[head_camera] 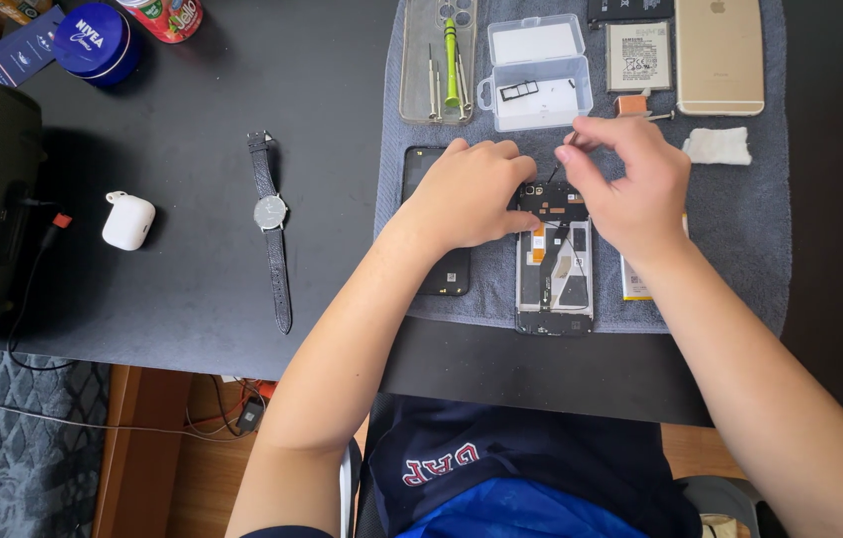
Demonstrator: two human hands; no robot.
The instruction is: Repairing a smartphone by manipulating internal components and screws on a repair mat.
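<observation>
My right hand [630, 184]: fingers pinched on thin tool [553, 171], tip at top of opened phone [554, 261]. My left hand [471, 194]: curled, pressing phone's top left edge, grasping nothing I can tell. Phone flat on grey mat [740, 239], near edge. Mat on black table [192, 199]; watch [271, 224], white earbud case [128, 220] left. Wood floor [182, 468], grey rug [13, 448] below.

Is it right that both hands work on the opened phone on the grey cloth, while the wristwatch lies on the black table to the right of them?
Not quite. In the head view the wristwatch lies on the black table to the left of the hands, not the right. The rest holds: the left hand and the right hand both work on the opened phone on the grey cloth.
</observation>
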